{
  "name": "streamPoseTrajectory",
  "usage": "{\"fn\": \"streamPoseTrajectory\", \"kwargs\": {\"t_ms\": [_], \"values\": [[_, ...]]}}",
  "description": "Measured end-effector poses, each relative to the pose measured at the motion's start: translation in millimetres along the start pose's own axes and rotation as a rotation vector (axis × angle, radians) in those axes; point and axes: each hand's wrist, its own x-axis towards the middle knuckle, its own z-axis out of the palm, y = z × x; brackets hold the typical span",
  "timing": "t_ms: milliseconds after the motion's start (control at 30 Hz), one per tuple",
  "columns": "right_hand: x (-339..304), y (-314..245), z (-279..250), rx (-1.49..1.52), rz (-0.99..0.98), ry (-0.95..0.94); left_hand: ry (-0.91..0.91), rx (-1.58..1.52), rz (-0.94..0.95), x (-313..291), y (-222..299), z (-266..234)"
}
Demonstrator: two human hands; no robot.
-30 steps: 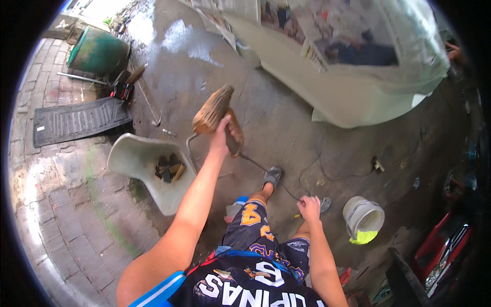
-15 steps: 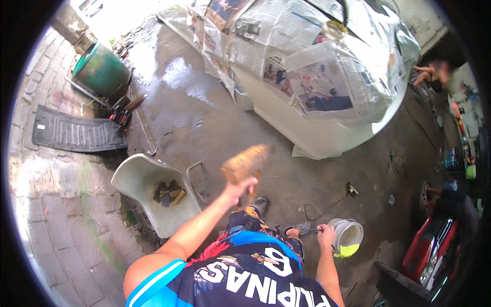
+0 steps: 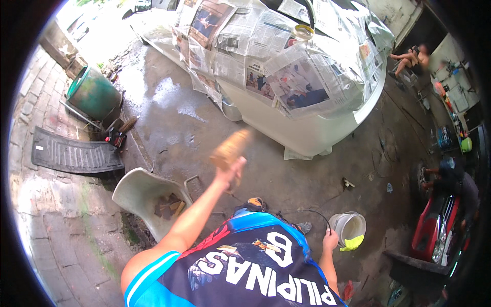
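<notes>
My left hand (image 3: 235, 171) is raised ahead of me, gripping a worn yellow-orange tool (image 3: 231, 148) with a bulky body; motion blurs it, and its exact kind does not show. My right hand (image 3: 330, 239) is closed on a thin black cord (image 3: 313, 212) that curves away to the left. Just right of that hand stands a whitish bucket (image 3: 352, 225) with a bright yellow-green cloth (image 3: 351, 243) over its near rim. Ahead, a pale car body (image 3: 286, 134) is covered on top with newspaper sheets (image 3: 302, 84); the tool is apart from it.
To the left, a pale plastic chair (image 3: 134, 193) holds several dark pieces. Beyond lie a black ribbed mat (image 3: 71, 152) and a green drum (image 3: 97, 94). A socket block (image 3: 348, 183) lies on the wet floor. At right are a red motorcycle (image 3: 428, 227) and other people.
My left hand and the tool have moved slightly left and upward. My right hand has shifted slightly right and down, and the cord now arcs higher. The view has shifted toward the right.
</notes>
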Motion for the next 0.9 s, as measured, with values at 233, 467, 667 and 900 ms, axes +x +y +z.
{"fn": "streamPoseTrajectory", "kwargs": {"t_ms": [233, 467, 667, 900], "values": [[-18.6, 27.0, -5.5, 0.095, 0.076, -0.104, -0.304, 0.303, 0.572, -19.5, -7.3, 41.5], [-42.6, 21.0, 3.5, 0.199, 0.007, -0.160, 0.283, -0.407, 0.019, 61.6, 32.6, -45.0], [-36.7, 15.1, 30.7, 0.194, -0.058, -0.037, 0.425, -0.357, 0.072, 48.5, 9.1, -45.4], [-21.9, 32.1, 22.6, 0.649, 0.321, -0.284, -0.262, 0.414, 0.396, -50.9, -55.2, 22.3]]}}
